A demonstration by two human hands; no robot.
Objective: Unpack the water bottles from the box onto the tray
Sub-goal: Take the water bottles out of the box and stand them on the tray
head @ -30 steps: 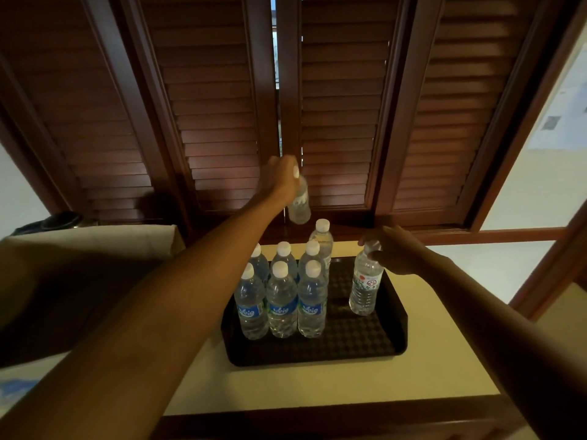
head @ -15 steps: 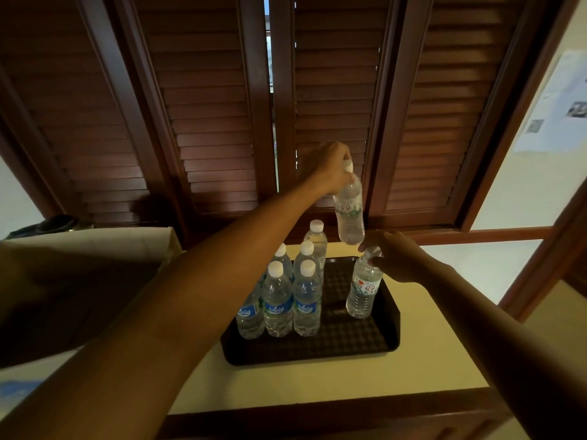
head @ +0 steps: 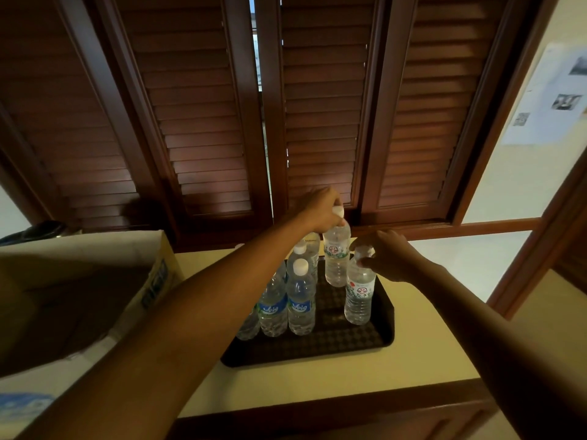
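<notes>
my left hand (head: pixel 320 208) grips one bottle's (head: pixel 336 258) neck over the tray (head: pixel 386 325), my right hand (head: pixel 386 255) pinches another bottle's cap (head: pixel 363 251).

Both arms reach forward, hands held close together.
The left hand (head: pixel 320 209) curls its fingers closed from above; the right hand (head: pixel 386 257) pinches at thumb and fingertips.

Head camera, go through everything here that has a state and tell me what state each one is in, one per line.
Left hand: grips the far bottle at its neck.
Far bottle: capped, upright, low over the tray or just touching it.
Right hand: holds the near bottle's top.
Near bottle: upright, standing on the tray.
Blue-label bottles: capped, upright, grouped on the tray's left.
Tray: partly filled.
Cardboard box: open.
Shutters: closed.
</notes>
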